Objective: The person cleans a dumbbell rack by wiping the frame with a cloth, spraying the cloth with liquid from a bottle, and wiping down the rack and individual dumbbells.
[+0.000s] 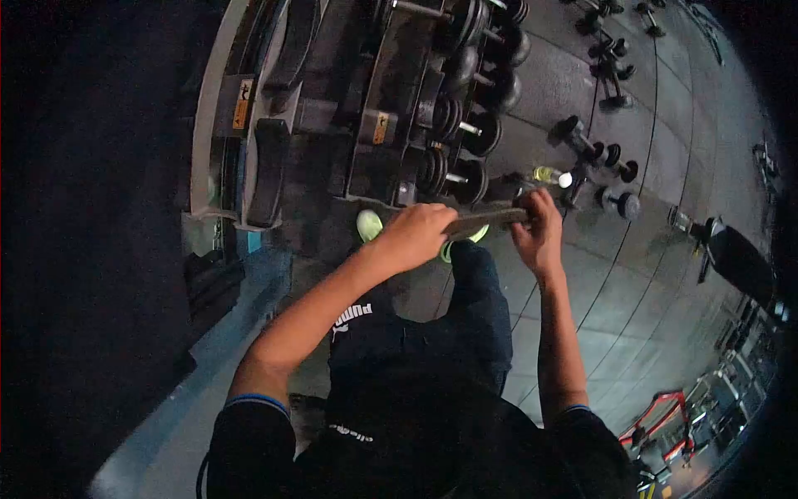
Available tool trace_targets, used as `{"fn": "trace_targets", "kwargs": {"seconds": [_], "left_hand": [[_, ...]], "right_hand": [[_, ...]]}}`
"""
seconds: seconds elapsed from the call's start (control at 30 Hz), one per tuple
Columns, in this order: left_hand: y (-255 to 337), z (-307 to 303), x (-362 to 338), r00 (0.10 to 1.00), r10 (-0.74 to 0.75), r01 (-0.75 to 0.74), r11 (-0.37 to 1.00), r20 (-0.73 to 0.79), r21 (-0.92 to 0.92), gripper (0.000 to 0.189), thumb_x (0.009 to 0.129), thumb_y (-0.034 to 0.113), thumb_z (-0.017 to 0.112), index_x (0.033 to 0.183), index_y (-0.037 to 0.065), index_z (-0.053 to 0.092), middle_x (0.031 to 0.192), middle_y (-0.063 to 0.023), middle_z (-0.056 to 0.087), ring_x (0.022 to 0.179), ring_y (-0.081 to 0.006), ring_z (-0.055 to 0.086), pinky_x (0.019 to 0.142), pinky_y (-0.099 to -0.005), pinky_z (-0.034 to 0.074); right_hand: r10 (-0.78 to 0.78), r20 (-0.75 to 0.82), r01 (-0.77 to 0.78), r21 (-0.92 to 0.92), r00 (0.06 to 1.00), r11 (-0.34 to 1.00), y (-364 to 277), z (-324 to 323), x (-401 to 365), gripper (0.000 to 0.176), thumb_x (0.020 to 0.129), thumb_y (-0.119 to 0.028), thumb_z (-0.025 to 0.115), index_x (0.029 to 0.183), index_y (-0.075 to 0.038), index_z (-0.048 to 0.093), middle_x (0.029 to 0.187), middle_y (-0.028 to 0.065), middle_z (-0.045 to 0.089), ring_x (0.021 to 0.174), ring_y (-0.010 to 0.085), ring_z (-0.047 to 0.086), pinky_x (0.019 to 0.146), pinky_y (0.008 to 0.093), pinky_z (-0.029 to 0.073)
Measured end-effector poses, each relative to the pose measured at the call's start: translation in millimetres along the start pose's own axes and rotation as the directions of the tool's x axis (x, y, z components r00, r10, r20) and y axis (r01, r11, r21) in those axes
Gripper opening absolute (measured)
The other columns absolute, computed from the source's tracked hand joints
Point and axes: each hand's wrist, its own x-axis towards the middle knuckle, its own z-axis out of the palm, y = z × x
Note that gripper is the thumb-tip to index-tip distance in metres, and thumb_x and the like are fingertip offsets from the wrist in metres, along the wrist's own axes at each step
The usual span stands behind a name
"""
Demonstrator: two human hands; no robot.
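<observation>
A flat, dark grey-brown strip (486, 221), like a strap or a folded band, stretches between my hands at about waist height. My left hand (416, 236) is closed around one end, its fingers curled over. The other end is in my right hand (540, 231), with the thumb below and the fingers bent at the top. What exactly the strip is, I cannot make out. Beyond it, a small bottle (550, 175) with a white cap and yellowish contents is on the floor side, near my right hand.
A rack (384, 125) holding several dumbbells (461, 127) stands just ahead, with orange warning labels. More dumbbells (619, 202) lie on the dark tiled floor to the right. A bench (740, 258) and red-framed equipment (665, 416) are farther right. My bright yellow-green shoes (370, 224) are close to the rack.
</observation>
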Motion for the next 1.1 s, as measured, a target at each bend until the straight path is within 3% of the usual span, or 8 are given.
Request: {"fn": "trace_targets", "kwargs": {"seconds": [0.2, 0.3, 0.4, 0.63, 0.83, 0.97, 1.03, 1.1], "left_hand": [[-60, -40, -34, 0.999, 0.007, -0.008, 1.0, -0.032, -0.017, 0.025, 0.091, 0.005, 0.062, 0.115, -0.001, 0.064, 0.1, -0.0209, 0.069, 0.101, -0.0408, 0.066, 0.088, -0.0486, 0.054], [-53, -57, -28, 0.987, 0.096, -0.111, 0.987, -0.131, -0.114, 0.028, 0.09, 0.004, 0.062, 0.118, -0.001, 0.063, 0.1, -0.0215, 0.069, 0.095, -0.0423, 0.067, 0.084, -0.0494, 0.055], [-45, -62, -19, 0.973, 0.213, -0.221, 0.97, -0.085, -0.1, 0.032, 0.088, 0.004, 0.061, 0.12, 0.0, 0.063, 0.1, -0.0221, 0.068, 0.094, -0.0429, 0.068, 0.082, -0.0491, 0.056], [-48, -61, -9, 0.949, 0.303, -0.31, 0.946, 0.086, 0.091, 0.017, 0.087, 0.008, 0.061, 0.1, -0.003, 0.062, 0.09, -0.0184, 0.067, 0.084, -0.0377, 0.073, 0.073, -0.0448, 0.061], [-36, -69, -26, 0.938, 0.262, -0.34, 0.815, 0.226, 0.468, 0.019, 0.083, 0.008, 0.065, 0.101, 0.002, 0.064, 0.09, -0.0113, 0.067, 0.077, -0.0276, 0.073, 0.065, -0.0371, 0.059], [-31, -117, -36, 0.899, 0.331, -0.429, 0.793, 0.286, 0.433, 0.028, 0.082, 0.013, 0.069, 0.108, 0.003, 0.066, 0.098, -0.008, 0.068, 0.102, -0.0248, 0.066, 0.087, -0.0389, 0.051], [-37, -151, -45, 0.885, 0.464, -0.446, 0.835, 0.021, 0.323, 0.039, 0.083, 0.018, 0.071, 0.12, 0.004, 0.066, 0.109, -0.0091, 0.068, 0.114, -0.0256, 0.06, 0.097, -0.0418, 0.045], [-59, -205, -60, 0.828, 0.523, -0.357, 0.77, -0.201, 0.528, 0.048, 0.083, 0.016, 0.072, 0.13, 0.008, 0.064, 0.131, -0.0116, 0.063, 0.123, -0.0289, 0.057, 0.105, -0.0474, 0.04]], "right_hand": [[0.085, -0.486, -0.018, 0.142, 0.87, 0.99, -11, 85, 12, 0.037, 0.073, -0.001, 0.072, 0.106, 0.001, 0.055, 0.114, 0.0131, 0.053, 0.108, 0.0249, 0.057, 0.095, 0.0314, 0.046], [0.35, -0.735, -0.166, 0.314, 0.58, 0.935, -26, 145, 2, 0.056, 0.081, -0.008, 0.075, 0.128, 0.001, 0.046, 0.127, 0.0125, 0.048, 0.118, 0.026, 0.051, 0.102, 0.0347, 0.044], [0.746, -0.463, -0.205, 0.767, 0.478, 0.608, -43, 206, -20, 0.067, 0.094, -0.023, 0.07, 0.142, -0.001, 0.03, 0.127, 0.0127, 0.05, 0.113, 0.0218, 0.054, 0.095, 0.0353, 0.048], [0.864, -0.171, -0.292, 0.895, 0.474, 0.338, 22, 286, -35, 0.052, 0.1, -0.028, 0.059, 0.142, -0.003, 0.039, 0.13, 0.013, 0.052, 0.114, 0.0239, 0.054, 0.098, 0.0395, 0.044], [0.803, -0.222, -0.347, 0.814, 0.554, 0.465, 47, 248, -5, 0.052, 0.099, -0.03, 0.057, 0.143, -0.005, 0.043, 0.137, 0.0154, 0.05, 0.122, 0.0278, 0.049, 0.106, 0.0438, 0.035], [0.676, -0.244, -0.365, 0.69, 0.695, 0.625, 40, 218, 29, 0.052, 0.099, -0.032, 0.056, 0.144, -0.006, 0.046, 0.141, 0.0169, 0.048, 0.128, 0.0304, 0.046, 0.111, 0.0467, 0.03], [0.566, -0.221, -0.343, 0.606, 0.794, 0.717, 27, 209, 58, 0.053, 0.099, -0.032, 0.055, 0.144, -0.007, 0.047, 0.143, 0.0177, 0.048, 0.131, 0.0317, 0.044, 0.114, 0.0481, 0.027], [0.42, -0.164, -0.286, 0.515, 0.892, 0.808, 10, 213, 94, 0.053, 0.099, -0.033, 0.055, 0.145, -0.007, 0.048, 0.146, 0.0185, 0.047, 0.134, 0.033, 0.042, 0.116, 0.0495, 0.024]]}}
